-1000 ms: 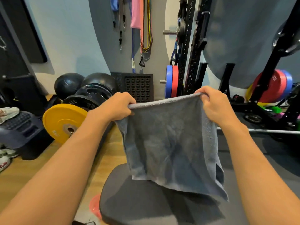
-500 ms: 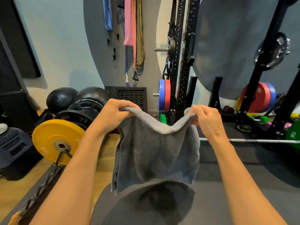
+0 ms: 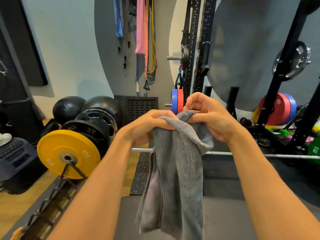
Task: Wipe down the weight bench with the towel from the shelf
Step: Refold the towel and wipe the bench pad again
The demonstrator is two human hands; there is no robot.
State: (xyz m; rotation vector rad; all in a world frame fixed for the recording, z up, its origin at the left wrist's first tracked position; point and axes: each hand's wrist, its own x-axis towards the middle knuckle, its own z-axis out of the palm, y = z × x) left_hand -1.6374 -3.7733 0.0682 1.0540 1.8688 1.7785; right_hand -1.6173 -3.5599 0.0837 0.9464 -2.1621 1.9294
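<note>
L hand (image 3: 147,126) + R hand (image 3: 210,118) close together, both pinching top edge of grey towel (image 3: 174,174). Towel hangs bunched below hands, above weight bench pad (image 3: 228,220). Yellow bumper plate (image 3: 68,154) left of L forearm.

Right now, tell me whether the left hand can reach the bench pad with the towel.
Probably yes. The left hand grips the top of the towel beside the right hand. The towel hangs straight over the bench pad, and nothing shows between them.
</note>
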